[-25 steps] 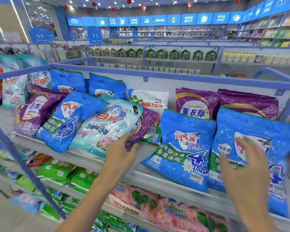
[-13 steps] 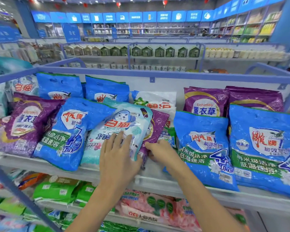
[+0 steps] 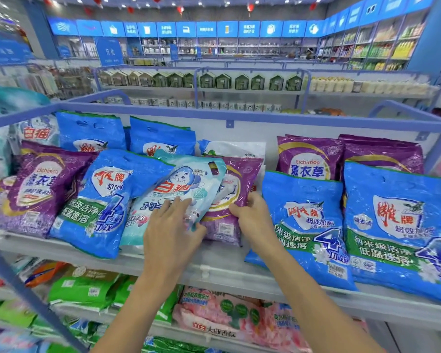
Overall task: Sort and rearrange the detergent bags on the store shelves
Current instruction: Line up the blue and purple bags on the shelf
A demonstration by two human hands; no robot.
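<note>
Detergent bags lie slanted on the top shelf [image 3: 222, 263]. A pale teal bag with a white cat [image 3: 173, 189] lies across the middle, and my left hand [image 3: 171, 230] grips its lower right edge, thumb under it. A purple bag [image 3: 229, 200] sits partly beneath the teal one; my right hand [image 3: 252, 215] holds its right edge. Blue bags lie at the left [image 3: 99, 202] and at the right [image 3: 306, 220] [image 3: 397, 225]. Purple bags stand behind at the right [image 3: 306, 159] and lie at the far left [image 3: 38, 189].
A blue rail [image 3: 229, 118] frames the shelf's back and a blue post [image 3: 23, 289] slants at the front left. The lower shelf holds green bags [image 3: 87, 289] and pink bags [image 3: 227, 317]. More store shelving stands behind.
Both hands came in from the front onto the middle bags. My right hand left the far right blue bag and took the purple bag's edge; my left hand closed on the teal bag.
</note>
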